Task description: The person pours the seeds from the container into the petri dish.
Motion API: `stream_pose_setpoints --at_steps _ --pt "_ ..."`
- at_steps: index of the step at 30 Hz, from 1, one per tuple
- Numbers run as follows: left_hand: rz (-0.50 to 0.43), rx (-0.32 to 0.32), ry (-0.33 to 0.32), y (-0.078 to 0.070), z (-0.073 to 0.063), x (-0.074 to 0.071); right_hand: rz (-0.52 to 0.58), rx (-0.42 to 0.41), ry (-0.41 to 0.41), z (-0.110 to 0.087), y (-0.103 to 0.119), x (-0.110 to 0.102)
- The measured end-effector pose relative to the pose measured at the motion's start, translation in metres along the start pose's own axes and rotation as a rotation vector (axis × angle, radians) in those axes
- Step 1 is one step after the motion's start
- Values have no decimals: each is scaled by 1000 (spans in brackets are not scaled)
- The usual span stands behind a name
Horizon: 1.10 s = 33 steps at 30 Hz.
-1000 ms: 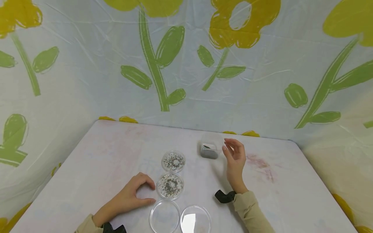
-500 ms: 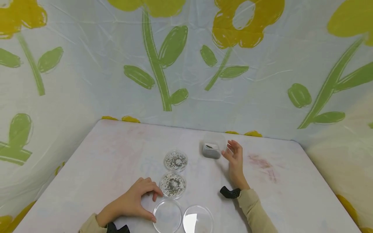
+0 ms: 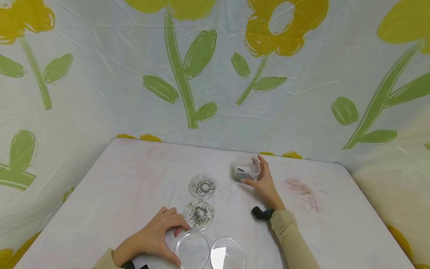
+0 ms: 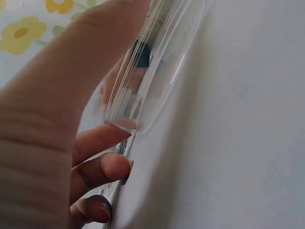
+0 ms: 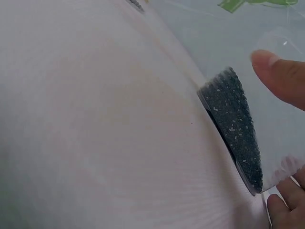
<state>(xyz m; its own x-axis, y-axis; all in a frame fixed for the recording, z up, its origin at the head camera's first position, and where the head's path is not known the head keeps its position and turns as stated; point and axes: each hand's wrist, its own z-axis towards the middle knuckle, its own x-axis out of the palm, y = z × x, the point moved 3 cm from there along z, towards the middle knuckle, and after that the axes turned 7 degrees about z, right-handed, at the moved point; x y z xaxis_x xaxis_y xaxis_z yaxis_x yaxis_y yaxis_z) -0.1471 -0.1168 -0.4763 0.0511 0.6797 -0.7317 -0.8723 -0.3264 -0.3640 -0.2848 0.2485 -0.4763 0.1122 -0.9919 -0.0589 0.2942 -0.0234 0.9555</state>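
My left hand (image 3: 156, 233) holds a clear round petri dish (image 3: 192, 249) at the near side of the table. The thumb and index finger (image 4: 102, 140) span its rim in the left wrist view. At the back, my right hand (image 3: 265, 188) grips a clear plastic tub (image 3: 246, 175), thumb in front and fingers behind. Dark, speckled granules (image 5: 233, 126) fill the tub's lower part in the right wrist view. A small pale piece with dark bits on it shows inside the tub.
Two petri dishes with scattered dark grains on white, a far one (image 3: 202, 185) and a nearer one (image 3: 199, 213), stand in line beyond the held dish. Right of it lies another clear round dish or lid (image 3: 228, 253). A flower-printed cloth (image 3: 215, 93) hangs behind the table.
My right hand has moved left from beside the tub and taken hold of it. My left hand has come down from beside the nearer grain-filled dish onto the clear petri dish.
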Motion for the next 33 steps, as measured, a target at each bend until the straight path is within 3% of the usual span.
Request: stream_pose_setpoints --at_steps 6,13,33 --pt "18 10 14 -1 0 0 -58 49 -10 -2 -4 -1" --pt "-1 32 2 0 0 0 -20 74 -65 -7 -4 1" --pt "-32 47 8 2 0 2 -23 -25 -25 -64 16 27"
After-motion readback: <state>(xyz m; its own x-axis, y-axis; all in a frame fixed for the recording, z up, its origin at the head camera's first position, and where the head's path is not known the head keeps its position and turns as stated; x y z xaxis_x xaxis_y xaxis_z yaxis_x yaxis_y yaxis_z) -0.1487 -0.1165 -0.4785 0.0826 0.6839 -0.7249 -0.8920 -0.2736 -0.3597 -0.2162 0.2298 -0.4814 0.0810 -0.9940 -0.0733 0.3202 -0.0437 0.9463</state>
